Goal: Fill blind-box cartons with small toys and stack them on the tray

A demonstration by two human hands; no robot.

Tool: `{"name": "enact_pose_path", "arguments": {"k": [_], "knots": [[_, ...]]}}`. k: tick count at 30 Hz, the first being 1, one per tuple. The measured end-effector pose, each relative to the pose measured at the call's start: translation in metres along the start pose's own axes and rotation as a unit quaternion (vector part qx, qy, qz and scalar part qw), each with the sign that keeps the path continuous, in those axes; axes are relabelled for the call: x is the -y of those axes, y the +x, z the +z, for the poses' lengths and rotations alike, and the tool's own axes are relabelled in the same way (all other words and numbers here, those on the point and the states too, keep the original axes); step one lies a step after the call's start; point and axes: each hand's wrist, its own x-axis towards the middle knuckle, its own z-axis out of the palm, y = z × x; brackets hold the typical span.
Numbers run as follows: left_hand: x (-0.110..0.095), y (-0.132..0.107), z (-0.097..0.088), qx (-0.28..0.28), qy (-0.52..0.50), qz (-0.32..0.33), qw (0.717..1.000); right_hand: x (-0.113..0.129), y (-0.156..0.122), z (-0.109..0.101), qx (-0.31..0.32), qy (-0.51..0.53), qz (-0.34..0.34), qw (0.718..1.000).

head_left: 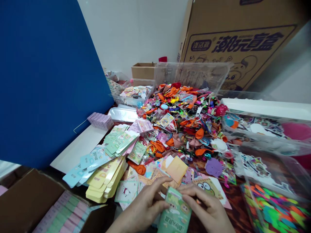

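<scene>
A small green printed cardboard box (pixel 175 215) is held upright at the bottom centre. My left hand (pixel 145 204) grips its left side, thumb against the edge and index finger arched over the top. My right hand (pixel 206 207) closes on its upper right corner with thumb and fingers. Just beyond my hands lie an orange-yellow paper square (pixel 177 169), a card with big cartoon eyes (pixel 209 188) and a card with a penguin-like figure (pixel 126 191). Flat yellow box blanks (pixel 107 178), blue ones (pixel 87 165) and green ones (pixel 121 140) fan out to the left.
A heap of small toys and balloons (pixel 184 113) fills the middle. Clear plastic bins (pixel 267 137) stand right, one with bright coloured pieces (pixel 279 210). An open carton (pixel 31 200) of packed boxes sits lower left. A blue panel (pixel 48 81) and large carton (pixel 233 42) rise behind.
</scene>
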Motion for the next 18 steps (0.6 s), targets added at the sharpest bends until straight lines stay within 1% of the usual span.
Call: {"name": "enact_pose_path", "arguments": {"k": [3, 6, 9, 11, 13, 15, 16, 18], "knots": [[0.001, -0.001, 0.0, -0.006, -0.024, -0.012, 1.0, -0.003, -0.009, 0.008, -0.059, -0.026, -0.053, 0.997], [-0.005, -0.001, 0.0, 0.007, 0.005, -0.021, 1.0, -0.004, -0.014, 0.015, -0.09, -0.021, -0.076, 0.993], [-0.01, -0.001, -0.001, 0.013, 0.035, -0.012, 0.999, -0.006, -0.013, 0.015, -0.068, -0.025, -0.095, 0.993], [-0.009, 0.0, -0.001, 0.011, 0.038, -0.011, 0.999, -0.007, -0.011, 0.013, -0.048, -0.019, -0.088, 0.995], [-0.004, 0.001, -0.002, -0.001, 0.021, -0.017, 1.0, -0.007, -0.01, 0.011, -0.042, 0.018, -0.049, 0.998], [0.001, 0.002, -0.001, -0.02, -0.033, -0.023, 0.999, -0.006, -0.007, 0.011, -0.054, 0.097, 0.033, 0.993], [0.003, 0.002, 0.0, -0.03, -0.063, -0.024, 0.997, -0.004, -0.005, 0.012, -0.066, 0.153, 0.082, 0.983], [0.003, 0.002, 0.003, -0.038, -0.091, -0.017, 0.995, 0.001, 0.0, 0.016, -0.098, 0.274, 0.169, 0.942]]}}
